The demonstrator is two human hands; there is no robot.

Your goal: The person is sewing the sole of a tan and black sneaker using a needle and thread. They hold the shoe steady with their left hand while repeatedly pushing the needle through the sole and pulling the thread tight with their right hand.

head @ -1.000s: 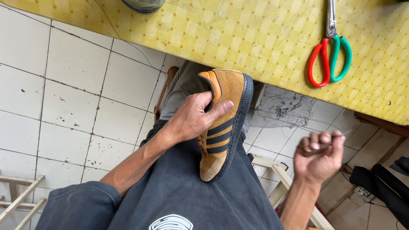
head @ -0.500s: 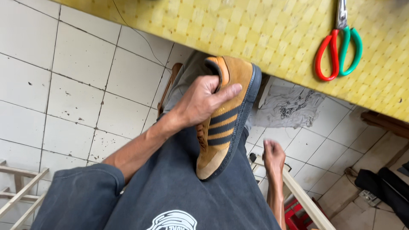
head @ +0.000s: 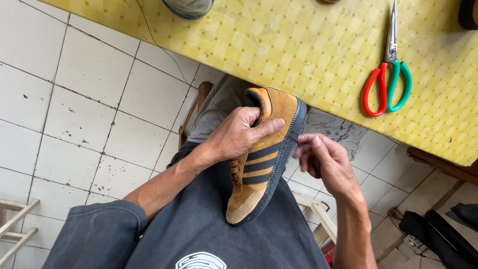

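A tan suede sneaker [head: 264, 164] with dark side stripes and a dark sole lies on its side on my lap, heel toward the table. My left hand [head: 238, 134] grips its heel and collar. My right hand [head: 321, 158] is at the sole's edge near the heel, fingers pinched together as if on something thin; what it pinches is too small to make out. I wear a dark shirt and grey trousers.
A table with a yellow checked cover [head: 298, 45] spans the top. Scissors [head: 388, 82] with one red and one green handle lie on it at right. White floor tiles [head: 89, 109] fill the left. A wooden frame [head: 15, 224] stands at bottom left, dark bags [head: 438, 234] at bottom right.
My right hand dropped low beside my leg, then rose to the sneaker's sole near the heel. My left hand kept its hold on the sneaker.
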